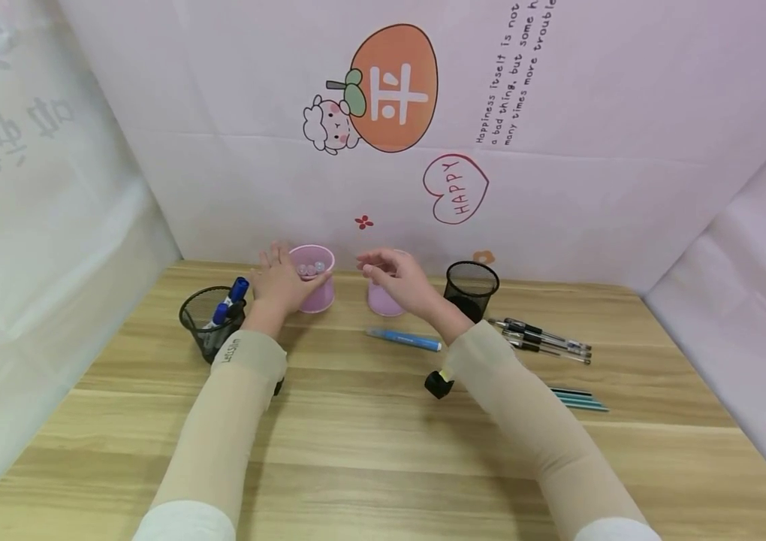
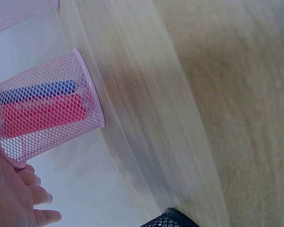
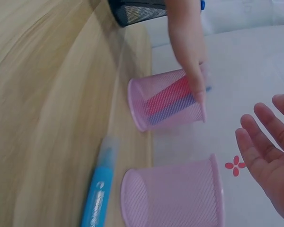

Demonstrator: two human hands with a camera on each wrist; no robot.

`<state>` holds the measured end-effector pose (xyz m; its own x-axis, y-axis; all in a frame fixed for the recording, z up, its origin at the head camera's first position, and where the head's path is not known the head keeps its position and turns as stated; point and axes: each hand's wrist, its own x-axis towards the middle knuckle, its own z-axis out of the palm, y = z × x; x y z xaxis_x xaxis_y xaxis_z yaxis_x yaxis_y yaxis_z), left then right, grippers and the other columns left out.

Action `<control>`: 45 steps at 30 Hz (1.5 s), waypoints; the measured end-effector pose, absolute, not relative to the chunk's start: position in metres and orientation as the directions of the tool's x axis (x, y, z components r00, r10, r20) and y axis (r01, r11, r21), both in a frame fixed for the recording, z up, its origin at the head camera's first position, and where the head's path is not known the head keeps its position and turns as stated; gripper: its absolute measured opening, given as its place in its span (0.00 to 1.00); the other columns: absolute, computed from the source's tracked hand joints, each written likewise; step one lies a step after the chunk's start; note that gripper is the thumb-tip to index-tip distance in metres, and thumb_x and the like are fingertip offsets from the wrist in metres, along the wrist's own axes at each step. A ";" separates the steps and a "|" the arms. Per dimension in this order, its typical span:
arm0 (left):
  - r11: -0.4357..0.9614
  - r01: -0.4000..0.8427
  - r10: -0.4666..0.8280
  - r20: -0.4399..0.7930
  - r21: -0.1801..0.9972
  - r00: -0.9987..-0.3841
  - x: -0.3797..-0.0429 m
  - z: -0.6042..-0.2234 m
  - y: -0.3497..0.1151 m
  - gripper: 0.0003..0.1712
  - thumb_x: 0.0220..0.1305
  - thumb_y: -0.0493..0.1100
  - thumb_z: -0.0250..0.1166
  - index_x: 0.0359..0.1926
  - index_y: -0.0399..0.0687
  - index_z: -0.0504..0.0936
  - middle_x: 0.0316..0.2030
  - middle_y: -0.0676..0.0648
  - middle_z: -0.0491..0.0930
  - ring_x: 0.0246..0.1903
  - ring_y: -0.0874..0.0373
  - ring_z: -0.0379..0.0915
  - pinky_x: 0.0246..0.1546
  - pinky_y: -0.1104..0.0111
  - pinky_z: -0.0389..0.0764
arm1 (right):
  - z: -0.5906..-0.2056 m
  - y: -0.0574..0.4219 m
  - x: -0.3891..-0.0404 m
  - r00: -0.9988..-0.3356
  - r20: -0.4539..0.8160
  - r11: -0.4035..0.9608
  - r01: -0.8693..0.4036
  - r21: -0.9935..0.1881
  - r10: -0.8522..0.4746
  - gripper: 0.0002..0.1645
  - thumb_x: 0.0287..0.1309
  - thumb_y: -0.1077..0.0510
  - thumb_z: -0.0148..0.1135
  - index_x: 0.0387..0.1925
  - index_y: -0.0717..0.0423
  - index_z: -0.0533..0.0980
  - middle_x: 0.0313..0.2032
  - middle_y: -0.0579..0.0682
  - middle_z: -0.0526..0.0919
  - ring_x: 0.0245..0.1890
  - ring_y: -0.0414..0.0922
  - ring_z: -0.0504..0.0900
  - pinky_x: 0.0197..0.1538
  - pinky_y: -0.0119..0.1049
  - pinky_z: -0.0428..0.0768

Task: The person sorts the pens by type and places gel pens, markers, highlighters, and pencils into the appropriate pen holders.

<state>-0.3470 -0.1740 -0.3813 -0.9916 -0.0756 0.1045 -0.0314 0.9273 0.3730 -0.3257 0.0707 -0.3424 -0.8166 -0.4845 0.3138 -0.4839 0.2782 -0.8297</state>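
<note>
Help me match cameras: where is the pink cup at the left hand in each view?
Head: the pink cup sits slightly left of centre.
Left wrist: pink cup at left, mid-height.
Right wrist: pink cup near the centre.
Shared landmark: the left hand, at its rim.

Backdrop (image 1: 234,195): brightly and softly lit in the head view, white with a faint pink cast.
Tabletop (image 1: 356,473): bright there too, with soft-edged shadows beside both sleeves (image 1: 214,428); in the left wrist view its grain is smeared and out of focus.
Pink mesh cup (image 2: 49,109): clearer than that wood, its weave distinct against a bluish backdrop.
Blue marker (image 3: 98,194): tip blurred, in a hazy, low-contrast right wrist view.
Right hand (image 3: 274,170): evenly lit, slightly soft in detail.
</note>
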 end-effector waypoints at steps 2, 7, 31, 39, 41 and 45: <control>0.930 -0.033 -0.073 0.096 0.366 -0.993 -0.348 -0.382 -0.174 0.68 0.64 0.79 0.55 0.80 0.30 0.42 0.79 0.29 0.39 0.77 0.30 0.34 0.70 0.32 0.46 | -0.346 0.075 -0.324 -0.810 0.303 0.297 -0.490 -0.820 -0.501 0.18 0.76 0.60 0.56 0.60 0.63 0.78 0.54 0.58 0.84 0.51 0.51 0.83 0.56 0.42 0.82; 0.930 -0.037 -0.073 0.087 0.366 -0.994 -0.349 -0.383 -0.174 0.68 0.63 0.79 0.55 0.80 0.31 0.42 0.79 0.29 0.38 0.77 0.30 0.33 0.70 0.31 0.46 | -0.355 0.086 -0.320 -0.801 0.245 0.339 -0.479 -0.810 -0.546 0.18 0.76 0.60 0.56 0.61 0.63 0.78 0.55 0.59 0.84 0.52 0.52 0.83 0.57 0.46 0.81; 0.924 -0.023 -0.064 0.096 0.383 -0.993 -0.349 -0.387 -0.175 0.67 0.64 0.77 0.56 0.80 0.32 0.42 0.79 0.29 0.38 0.77 0.29 0.31 0.70 0.30 0.44 | -0.393 0.124 -0.314 -0.737 0.038 0.605 -0.581 -0.544 -0.675 0.24 0.66 0.68 0.65 0.63 0.63 0.76 0.49 0.58 0.84 0.49 0.54 0.84 0.53 0.46 0.83; 0.918 -0.020 -0.066 0.102 0.397 -0.993 -0.347 -0.387 -0.176 0.67 0.65 0.77 0.57 0.80 0.31 0.42 0.79 0.29 0.38 0.77 0.29 0.31 0.70 0.30 0.43 | -0.394 0.125 -0.312 -0.760 -0.053 0.675 -0.539 -0.504 -0.647 0.33 0.57 0.73 0.71 0.65 0.61 0.75 0.50 0.58 0.84 0.49 0.54 0.85 0.53 0.45 0.83; 0.915 -0.020 -0.066 0.099 0.403 -0.993 -0.347 -0.386 -0.175 0.67 0.65 0.77 0.57 0.80 0.31 0.42 0.79 0.28 0.38 0.77 0.29 0.31 0.70 0.30 0.42 | -0.394 0.125 -0.312 -0.757 -0.073 0.688 -0.543 -0.482 -0.649 0.34 0.56 0.73 0.71 0.65 0.60 0.75 0.50 0.57 0.84 0.49 0.53 0.84 0.53 0.45 0.83; 0.916 -0.022 -0.066 0.097 0.401 -0.993 -0.348 -0.385 -0.175 0.66 0.65 0.76 0.57 0.80 0.31 0.42 0.79 0.28 0.38 0.77 0.28 0.31 0.70 0.30 0.42 | -0.395 0.125 -0.314 -0.744 -0.082 0.697 -0.575 -0.429 -0.663 0.34 0.54 0.75 0.70 0.64 0.60 0.77 0.47 0.55 0.84 0.47 0.51 0.83 0.51 0.45 0.82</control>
<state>-0.3476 -0.1747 -0.3846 -0.9931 -0.0658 0.0969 -0.0215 0.9159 0.4009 -0.3136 0.1247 -0.3953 -0.7439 -0.6633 -0.0815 -0.5745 0.6971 -0.4288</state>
